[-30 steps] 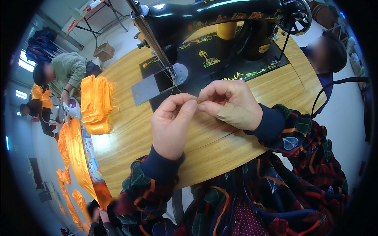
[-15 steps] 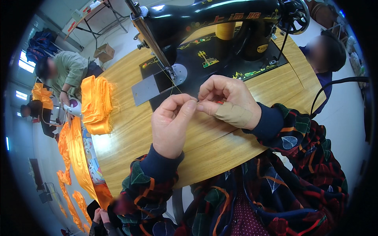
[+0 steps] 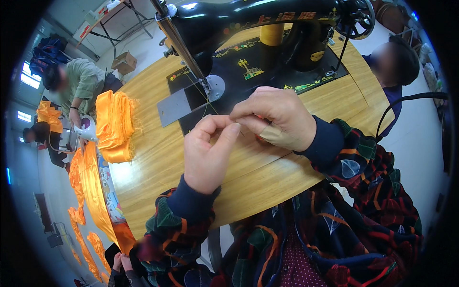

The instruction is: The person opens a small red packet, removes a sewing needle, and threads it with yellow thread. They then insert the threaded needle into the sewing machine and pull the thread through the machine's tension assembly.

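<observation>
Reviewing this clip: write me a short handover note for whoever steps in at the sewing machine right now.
Left hand: fingertips pinched together, meeting the right hand over the wooden table.
Right hand: thumb and forefinger pinched tip to tip against the left.
A fine thread runs from the needle area of the black sewing machine down toward the pinch; what exactly each hand holds is too small to tell.
Folded orange fabric lies at the table's left edge, untouched.
Nothing lies under the needle; no sewing is under way.

Brown cardboard box [image 3: 124, 61] on floor, upper left; red-white sign [image 3: 84, 31] beyond it.
</observation>
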A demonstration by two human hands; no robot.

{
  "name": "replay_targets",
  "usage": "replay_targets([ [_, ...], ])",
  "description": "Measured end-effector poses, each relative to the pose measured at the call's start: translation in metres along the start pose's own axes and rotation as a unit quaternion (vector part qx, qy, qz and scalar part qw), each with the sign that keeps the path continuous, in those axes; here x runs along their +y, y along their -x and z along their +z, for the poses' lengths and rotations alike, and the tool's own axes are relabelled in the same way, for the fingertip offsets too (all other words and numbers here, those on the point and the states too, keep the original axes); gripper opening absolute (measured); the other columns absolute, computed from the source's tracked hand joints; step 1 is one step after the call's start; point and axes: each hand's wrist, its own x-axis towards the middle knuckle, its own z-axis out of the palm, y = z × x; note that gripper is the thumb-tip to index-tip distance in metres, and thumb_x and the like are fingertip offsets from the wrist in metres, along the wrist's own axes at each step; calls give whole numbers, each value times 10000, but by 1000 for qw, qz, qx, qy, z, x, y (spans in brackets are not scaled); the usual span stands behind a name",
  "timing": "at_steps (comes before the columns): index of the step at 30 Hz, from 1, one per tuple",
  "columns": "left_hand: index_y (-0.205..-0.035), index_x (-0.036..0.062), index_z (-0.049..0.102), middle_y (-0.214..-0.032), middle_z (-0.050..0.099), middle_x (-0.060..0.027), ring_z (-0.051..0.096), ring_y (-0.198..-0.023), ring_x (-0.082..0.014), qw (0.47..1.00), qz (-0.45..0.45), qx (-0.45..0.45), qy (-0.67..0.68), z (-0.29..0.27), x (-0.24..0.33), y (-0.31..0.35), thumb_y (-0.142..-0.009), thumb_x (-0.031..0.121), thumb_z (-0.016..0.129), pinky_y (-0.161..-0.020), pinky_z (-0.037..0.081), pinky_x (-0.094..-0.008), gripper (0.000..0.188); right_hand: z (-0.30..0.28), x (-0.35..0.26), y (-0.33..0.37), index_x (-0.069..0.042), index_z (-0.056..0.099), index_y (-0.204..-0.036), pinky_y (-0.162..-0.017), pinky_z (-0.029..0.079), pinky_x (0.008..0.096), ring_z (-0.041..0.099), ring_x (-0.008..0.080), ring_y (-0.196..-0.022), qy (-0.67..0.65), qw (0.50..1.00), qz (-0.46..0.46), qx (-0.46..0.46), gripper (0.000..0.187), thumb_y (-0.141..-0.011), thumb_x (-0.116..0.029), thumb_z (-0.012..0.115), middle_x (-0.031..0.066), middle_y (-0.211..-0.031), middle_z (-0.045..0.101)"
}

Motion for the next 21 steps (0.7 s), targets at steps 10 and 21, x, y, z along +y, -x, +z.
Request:
replay_targets([
  [10,-818,-4,585,-903,492,-61,500,-824,-122,985,148,-1,-85,-2,0,-6,-771,26,615,-721,429,-232,63,6,-1,-1,-28,555,-810,-597,467,277,585,206,-649,-82,993,80,40,46,-785,-67,555,95,-718,588],
  [21,-800,27,588,-936,455,-98,479,-853,-208,939,206,81,-263,-13,-1,-15,-745,27,621,-717,420,-299,64,8,12,-5,-21,538,-871,-656,434,193,530,77,-709,-331,912,235,62,68,-863,-74,496,12,-748,554],
])
